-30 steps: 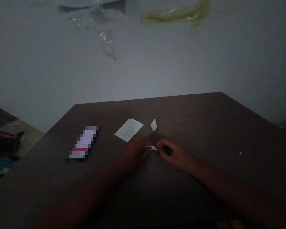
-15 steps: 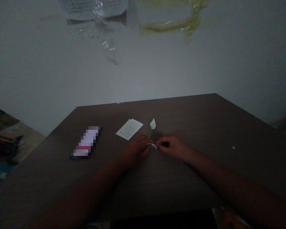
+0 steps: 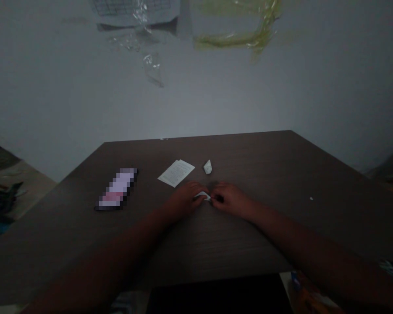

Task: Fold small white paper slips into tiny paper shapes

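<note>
My two hands pinch one small white paper, just below the middle of the frame.
My left hand (image 3: 183, 200) is closed on the left end of the paper (image 3: 202, 193), and my right hand (image 3: 232, 199) has its fingertips pinched at the right end, low over the brown surface (image 3: 249, 157). I think I am folding or pressing it; the next move seems to call for a firm left hold and a careful right press. I count one paper in my hands, one folded bit (image 3: 208, 167) above them in the frame, one blurry phone (image 3: 117, 188) at the left, one tiny scrap (image 3: 311, 198) at the right, and at least two sheets (image 3: 176, 173) left of the middle.
</note>
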`<action>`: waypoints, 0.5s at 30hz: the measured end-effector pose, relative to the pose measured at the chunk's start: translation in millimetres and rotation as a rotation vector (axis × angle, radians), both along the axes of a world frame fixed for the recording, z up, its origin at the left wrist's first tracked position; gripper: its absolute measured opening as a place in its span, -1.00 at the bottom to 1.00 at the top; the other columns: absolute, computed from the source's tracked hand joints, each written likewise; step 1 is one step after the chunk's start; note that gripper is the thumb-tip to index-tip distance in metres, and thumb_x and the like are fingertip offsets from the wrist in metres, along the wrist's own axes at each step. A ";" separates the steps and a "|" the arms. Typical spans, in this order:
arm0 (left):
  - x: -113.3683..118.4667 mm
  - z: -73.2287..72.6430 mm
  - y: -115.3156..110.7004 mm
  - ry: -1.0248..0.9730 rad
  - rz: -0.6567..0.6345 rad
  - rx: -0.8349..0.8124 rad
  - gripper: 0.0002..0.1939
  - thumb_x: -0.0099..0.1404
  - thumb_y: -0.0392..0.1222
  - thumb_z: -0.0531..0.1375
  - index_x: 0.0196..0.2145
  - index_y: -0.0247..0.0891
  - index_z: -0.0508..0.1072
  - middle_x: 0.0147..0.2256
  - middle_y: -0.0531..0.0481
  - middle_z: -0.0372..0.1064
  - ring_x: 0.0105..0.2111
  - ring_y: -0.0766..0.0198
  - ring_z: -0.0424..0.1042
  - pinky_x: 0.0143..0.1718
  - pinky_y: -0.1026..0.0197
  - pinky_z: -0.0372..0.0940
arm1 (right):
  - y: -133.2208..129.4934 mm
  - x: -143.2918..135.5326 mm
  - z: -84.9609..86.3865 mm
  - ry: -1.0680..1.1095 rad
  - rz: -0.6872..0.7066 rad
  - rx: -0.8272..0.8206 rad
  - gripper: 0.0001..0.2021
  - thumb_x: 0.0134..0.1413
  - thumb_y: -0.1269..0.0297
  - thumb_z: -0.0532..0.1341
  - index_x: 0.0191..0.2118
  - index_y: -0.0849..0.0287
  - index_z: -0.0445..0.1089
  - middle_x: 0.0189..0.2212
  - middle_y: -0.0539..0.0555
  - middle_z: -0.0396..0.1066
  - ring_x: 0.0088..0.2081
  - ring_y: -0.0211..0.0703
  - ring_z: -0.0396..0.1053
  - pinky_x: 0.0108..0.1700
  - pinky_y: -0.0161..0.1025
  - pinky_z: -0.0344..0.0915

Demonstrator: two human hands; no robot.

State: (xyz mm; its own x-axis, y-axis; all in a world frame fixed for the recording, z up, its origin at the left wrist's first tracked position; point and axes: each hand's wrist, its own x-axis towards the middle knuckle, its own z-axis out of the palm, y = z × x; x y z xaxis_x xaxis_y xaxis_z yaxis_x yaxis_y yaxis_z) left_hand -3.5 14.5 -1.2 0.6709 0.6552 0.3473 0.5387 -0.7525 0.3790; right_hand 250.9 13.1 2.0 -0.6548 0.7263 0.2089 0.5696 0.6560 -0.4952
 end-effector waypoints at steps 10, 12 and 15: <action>2.9 12.7 -11.7 0.049 0.011 0.063 -0.75 0.52 -0.44 0.31 0.00 -0.14 0.67 -0.03 0.01 0.70 0.06 0.09 0.67 0.22 0.03 0.51 | -1.7 0.1 -5.5 0.068 0.010 0.109 -0.82 0.23 0.44 0.37 -0.32 0.06 0.39 -0.36 -0.01 0.46 -0.28 -0.10 0.38 -0.15 -0.19 0.31; 4.3 15.6 -14.9 0.070 0.038 0.082 -0.76 0.55 -0.44 0.27 0.00 -0.16 0.66 -0.03 0.00 0.70 0.08 0.05 0.65 0.24 -0.03 0.46 | -2.0 0.5 -5.0 0.098 0.008 0.126 -0.81 0.22 0.44 0.37 -0.31 0.05 0.37 -0.35 -0.01 0.46 -0.27 -0.08 0.39 -0.13 -0.18 0.32; 5.2 16.2 -16.2 0.093 0.081 0.108 -0.86 0.58 -0.37 0.31 -0.03 -0.17 0.64 -0.08 0.00 0.70 0.04 0.04 0.66 0.20 -0.05 0.45 | -4.2 3.3 -1.3 0.210 -0.004 0.154 -0.83 0.25 0.43 0.34 -0.27 0.04 0.36 -0.31 0.01 0.46 -0.23 -0.06 0.40 -0.10 -0.15 0.34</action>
